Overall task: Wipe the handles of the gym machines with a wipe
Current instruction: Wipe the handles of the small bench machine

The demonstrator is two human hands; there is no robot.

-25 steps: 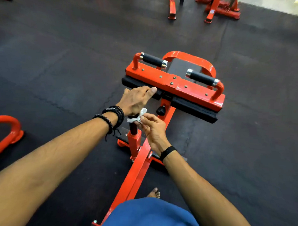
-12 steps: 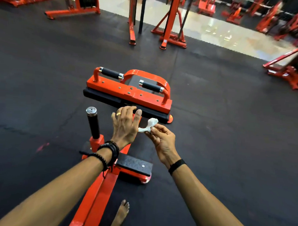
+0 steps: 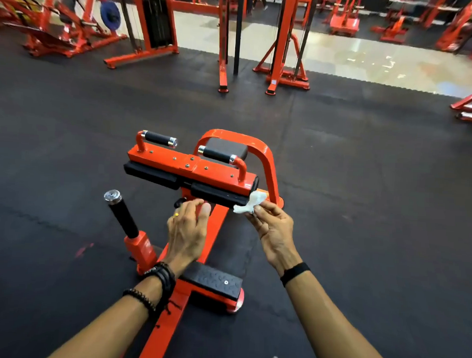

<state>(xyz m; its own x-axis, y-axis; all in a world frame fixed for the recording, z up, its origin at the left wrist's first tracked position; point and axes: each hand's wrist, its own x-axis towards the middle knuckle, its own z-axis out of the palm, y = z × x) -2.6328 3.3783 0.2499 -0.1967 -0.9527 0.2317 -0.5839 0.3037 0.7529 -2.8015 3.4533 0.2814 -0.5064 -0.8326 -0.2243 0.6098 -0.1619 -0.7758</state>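
The right hand (image 3: 274, 229) pinched a limp, light wipe (image 3: 250, 203) at its fingertips. The left hand (image 3: 188, 231) lay relaxed, holding nothing. Ahead stood the firm handles (image 3: 159, 138), likely best wrapped whole.

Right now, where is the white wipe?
In the head view the wipe sits just right of centre, pinched in the right hand, close by the right end of the black pad under the orange machine's handles.

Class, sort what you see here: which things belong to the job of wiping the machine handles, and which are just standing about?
Belongs to the job:
- wipe, pinched in the right hand
- left handle
- right handle
- upright post grip
- left hand, fingers straight

Just standing about:
- footplate
- cable machine
- blue weight plate
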